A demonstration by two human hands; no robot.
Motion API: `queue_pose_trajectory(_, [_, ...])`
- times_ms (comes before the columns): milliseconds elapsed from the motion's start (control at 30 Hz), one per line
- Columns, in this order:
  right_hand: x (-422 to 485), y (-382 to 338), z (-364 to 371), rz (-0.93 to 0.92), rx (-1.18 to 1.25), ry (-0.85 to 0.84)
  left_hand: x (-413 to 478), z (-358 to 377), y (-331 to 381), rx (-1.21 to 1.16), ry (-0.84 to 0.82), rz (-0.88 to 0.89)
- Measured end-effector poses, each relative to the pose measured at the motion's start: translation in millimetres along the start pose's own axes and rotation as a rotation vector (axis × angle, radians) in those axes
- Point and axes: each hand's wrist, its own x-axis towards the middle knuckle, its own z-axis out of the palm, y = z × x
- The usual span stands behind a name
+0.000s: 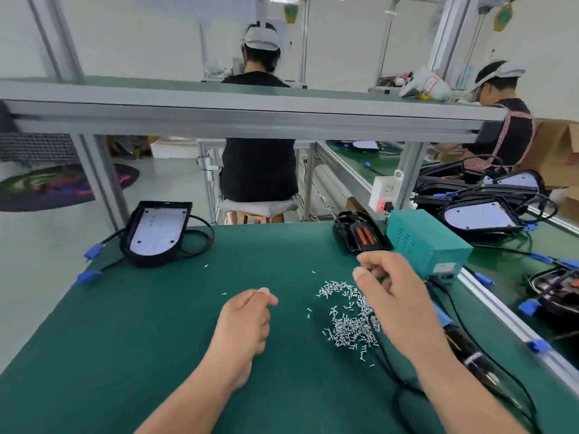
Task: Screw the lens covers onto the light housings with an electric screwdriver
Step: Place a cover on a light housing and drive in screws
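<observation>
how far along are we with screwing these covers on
Early. Done: nothing provable; the light housing at the far left carries a lens cover, screws unreadable. In hand: right hand over the screw pile, left hand curled beside it. Left: seemingly all driving; the electric screwdriver lies unheld.

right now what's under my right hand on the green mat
A loose pile of small silver screws spreads beneath the right hand, with a black cable running through it. The hand covers the pile's right side, so its extent there is hidden.
</observation>
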Motion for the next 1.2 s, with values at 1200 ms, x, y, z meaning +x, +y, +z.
queue_pose_trajectory(1200, [158.5, -78.1, 343.8, 0.226, 0.091, -0.558, 22.0, -23.8, 2.0, -0.770, 0.278, -0.213])
